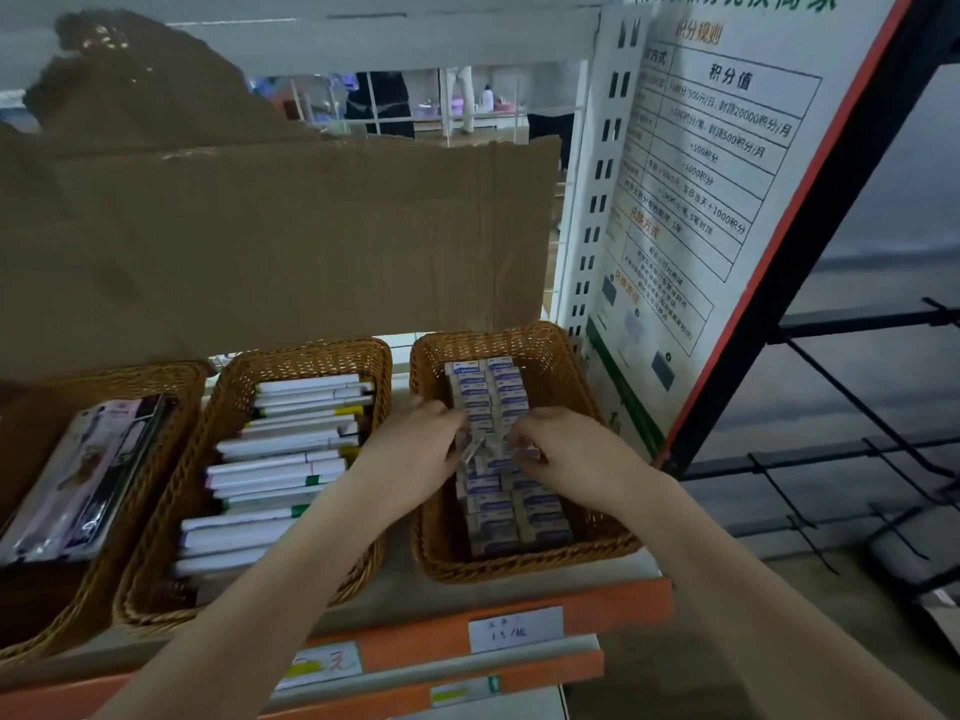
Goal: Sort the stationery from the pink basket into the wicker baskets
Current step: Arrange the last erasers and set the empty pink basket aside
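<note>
Head view: three wicker baskets stand side by side on a shelf [395, 600] with an orange front edge.

The right wicker basket [545, 340] holds small white-and-blue boxes [519, 517] packed in two rows running from its far wall to its near wall. Both hands reach into this basket at mid-length. The left hand [415, 449] has its fingers curled down onto the boxes of the left row; the right hand [566, 454] has its fingers curled onto the boxes of the right row. Between the fingertips, several boxes [480, 449] sit tilted and out of line with the rows. Each hand's grip is closed on these loose boxes, though the exact pinch is partly hidden.

The middle wicker basket [311, 356] holds long white pen boxes [270, 470] stacked crosswise, with coloured end marks facing right.

The left wicker basket [130, 374] holds flat packets in clear wrapping [83, 475], lying lengthwise.

A sheet of brown cardboard [285, 236] stands behind the baskets. Paper labels [514, 628] are fixed to the shelf edge. The pink basket is not in view.
</note>
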Available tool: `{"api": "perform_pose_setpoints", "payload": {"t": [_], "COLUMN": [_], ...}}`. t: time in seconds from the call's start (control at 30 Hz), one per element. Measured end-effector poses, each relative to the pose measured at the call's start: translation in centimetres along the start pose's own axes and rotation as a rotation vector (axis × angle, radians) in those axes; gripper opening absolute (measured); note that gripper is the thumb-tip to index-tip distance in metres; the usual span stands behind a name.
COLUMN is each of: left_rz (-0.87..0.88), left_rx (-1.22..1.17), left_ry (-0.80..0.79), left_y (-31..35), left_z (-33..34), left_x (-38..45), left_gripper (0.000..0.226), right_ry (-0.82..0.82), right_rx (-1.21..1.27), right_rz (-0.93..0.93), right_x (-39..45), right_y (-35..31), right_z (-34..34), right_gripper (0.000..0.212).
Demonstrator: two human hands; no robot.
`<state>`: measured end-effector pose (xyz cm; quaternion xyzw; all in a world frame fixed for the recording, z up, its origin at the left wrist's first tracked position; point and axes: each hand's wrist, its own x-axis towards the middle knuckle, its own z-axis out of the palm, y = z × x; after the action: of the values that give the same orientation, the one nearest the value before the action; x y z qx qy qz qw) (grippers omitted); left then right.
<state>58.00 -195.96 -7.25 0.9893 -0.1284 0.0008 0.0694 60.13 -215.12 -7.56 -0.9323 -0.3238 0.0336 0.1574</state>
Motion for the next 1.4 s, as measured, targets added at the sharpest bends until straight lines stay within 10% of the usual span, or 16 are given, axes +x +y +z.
{"api": "perform_pose_setpoints", "payload": {"t": [0.4, 0.8, 1.4], "left_rz": [-0.035, 0.172, 0.373], "left_rx": [0.173, -0.151, -0.222], "left_ry": [0.044, 0.357, 0.250], "left_y": [0.7, 2.0, 2.3], "left_z": [1.3, 0.6, 2.9], "left_x": [0.5, -6.4, -10.4], "left_gripper": [0.036, 0.012, 0.030], "right_ry": [0.033, 0.006, -0.237], "right_rx": [0.011, 0.107, 0.018], "right_rz": [0.055, 0.020, -0.091], "right_x": [0.7, -2.1, -2.6], "right_y": [-0.6, -1.3, -2.8], "right_z": [1.6, 0.2, 1.0], "right_gripper": [0.026, 0.015, 0.025]}}
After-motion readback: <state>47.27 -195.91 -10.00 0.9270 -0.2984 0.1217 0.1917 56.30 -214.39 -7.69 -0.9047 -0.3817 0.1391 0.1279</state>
